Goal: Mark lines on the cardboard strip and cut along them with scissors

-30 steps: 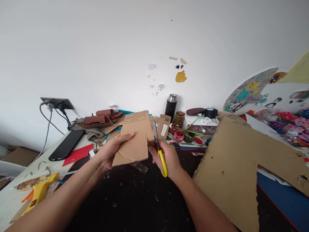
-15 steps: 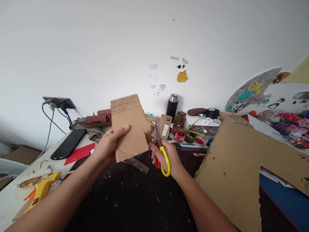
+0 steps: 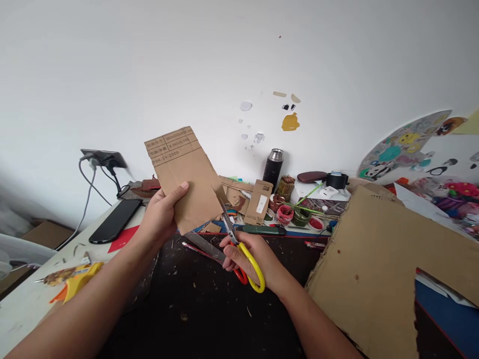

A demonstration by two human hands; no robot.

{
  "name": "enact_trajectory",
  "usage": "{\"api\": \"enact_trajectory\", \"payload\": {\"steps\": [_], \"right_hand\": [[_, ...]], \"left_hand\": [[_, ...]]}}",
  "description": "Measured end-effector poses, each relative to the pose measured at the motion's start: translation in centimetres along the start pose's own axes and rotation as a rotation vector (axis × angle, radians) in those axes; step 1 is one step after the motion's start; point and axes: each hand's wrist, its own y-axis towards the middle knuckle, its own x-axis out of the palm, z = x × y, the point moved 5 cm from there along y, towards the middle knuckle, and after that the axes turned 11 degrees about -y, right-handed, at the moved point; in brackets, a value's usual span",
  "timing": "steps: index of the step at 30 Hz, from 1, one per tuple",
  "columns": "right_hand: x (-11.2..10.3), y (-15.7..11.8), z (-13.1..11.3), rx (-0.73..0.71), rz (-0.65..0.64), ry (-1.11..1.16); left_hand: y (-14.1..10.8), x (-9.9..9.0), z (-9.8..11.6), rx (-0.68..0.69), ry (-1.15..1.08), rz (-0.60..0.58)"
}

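My left hand [image 3: 164,212] grips a piece of brown cardboard [image 3: 190,177] by its left side, thumb on the front face, fingers hidden behind. Printed lines and text run across the cardboard's top end, and a slit shows in its right edge. In my right hand [image 3: 249,254] is a pair of scissors [image 3: 251,264] with one yellow and one red handle loop. Their blades point up and left, and the tips meet the cardboard's right edge by the slit. Below the cardboard, a clear ruler [image 3: 204,243] and a pencil [image 3: 200,251] lie on the dark mat [image 3: 202,309].
A large cardboard sheet [image 3: 366,259] covers the right side. At the left are a yellow glue gun [image 3: 80,281] and a black phone-like slab [image 3: 115,221]. Along the wall stand a black thermos [image 3: 273,167] and paint jars [image 3: 285,214]. A green cutter [image 3: 264,230] lies at the mat's far edge.
The cardboard has tilted and shifted left, its printing now clearer. My right hand has swung the scissors from upright to leaning left, bringing the blades against the cardboard's edge.
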Motion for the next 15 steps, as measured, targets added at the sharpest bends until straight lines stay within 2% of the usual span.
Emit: {"api": "enact_trajectory", "payload": {"steps": [10,15], "right_hand": [[0.1,0.0,0.5,-0.003,-0.02,0.091],[0.0,0.2,1.1,-0.011,0.015,0.078]], "left_hand": [[-1.2,0.7,-0.8,-0.08,0.11,-0.118],[-1.5,0.8,-0.8,-0.072,0.119,-0.112]]}}
